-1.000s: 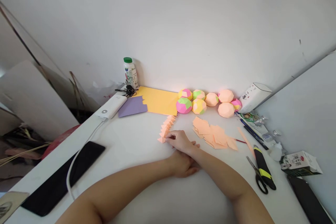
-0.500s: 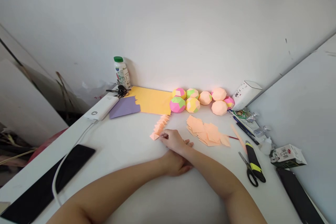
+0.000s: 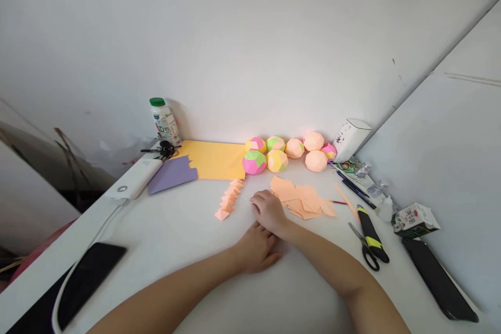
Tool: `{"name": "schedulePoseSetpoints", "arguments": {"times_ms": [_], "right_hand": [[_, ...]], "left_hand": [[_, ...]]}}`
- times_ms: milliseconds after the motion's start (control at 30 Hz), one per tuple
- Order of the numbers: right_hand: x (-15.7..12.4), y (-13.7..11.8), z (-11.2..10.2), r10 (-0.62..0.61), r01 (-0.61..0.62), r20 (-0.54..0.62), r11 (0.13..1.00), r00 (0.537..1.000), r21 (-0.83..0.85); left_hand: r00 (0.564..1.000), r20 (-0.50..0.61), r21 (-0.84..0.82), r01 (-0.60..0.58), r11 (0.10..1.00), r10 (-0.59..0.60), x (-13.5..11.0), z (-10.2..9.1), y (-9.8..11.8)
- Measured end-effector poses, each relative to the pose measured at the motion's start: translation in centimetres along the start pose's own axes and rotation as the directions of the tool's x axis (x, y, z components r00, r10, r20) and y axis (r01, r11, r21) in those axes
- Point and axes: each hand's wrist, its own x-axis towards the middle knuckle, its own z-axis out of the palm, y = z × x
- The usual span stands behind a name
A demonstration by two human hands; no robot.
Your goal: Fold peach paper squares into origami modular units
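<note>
My right hand rests across the fingers of my left hand, its own fingers loosely bent and nothing visible in them. My left hand lies on the white table with its thumb stretched out and nothing seen in it; part of it is covered. Just left of my hands runs a slanting row of folded peach paper pieces. To the right of my right hand's fingers is a loose pile of flat peach paper pieces.
Multicoloured paper balls line the wall behind a yellow sheet and a purple sheet. Scissors and a black-and-yellow cutter lie right. A power bank, bottle and black tablet-like slab are left.
My right hand has let go of the near end of the folded row and drawn back to the right. The left hand stays on the table. The view has shifted slightly.
</note>
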Motion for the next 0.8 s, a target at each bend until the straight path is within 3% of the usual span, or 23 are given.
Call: {"name": "schedulePoseSetpoints", "arguments": {"times_ms": [100, 167, 267, 633, 733, 800], "right_hand": [[-1.3, 3.0, -1.4, 0.098, -0.110, -0.060, 0.960, 0.993, -0.258], [-2.4, 4.9, -1.8, 0.161, -0.175, -0.073, 0.937, 0.984, -0.301], [-3.8, 6.8, -1.8, 0.151, -0.172, -0.094, 0.941, 0.984, -0.291], [-3.9, 7.3, -1.0, 0.082, -0.120, -0.153, 0.958, 0.985, -0.262], [-4.1, 7.7, -0.7, 0.071, -0.114, -0.187, 0.966, 0.980, -0.232], [-4.1, 7.9, -0.6, 0.069, -0.112, -0.225, 0.976, 0.972, -0.185]], "left_hand": [[0.999, 0.014, 0.039, -0.033, 0.999, 0.033, 0.2, 0.1, -0.3], [0.999, 0.021, 0.050, -0.040, 0.998, 0.039, 0.1, 0.2, -0.5], [0.999, 0.024, 0.052, -0.035, 0.998, 0.034, 0.0, 0.2, -0.5], [0.998, 0.067, 0.056, -0.013, 0.998, 0.009, 0.1, -0.3, -0.2], [0.999, 0.051, -0.037, -0.006, 0.999, 0.008, 0.1, -0.3, -0.3], [0.999, -0.010, -0.205, 0.029, 0.978, -0.032, 0.1, -0.3, -0.5]]}}
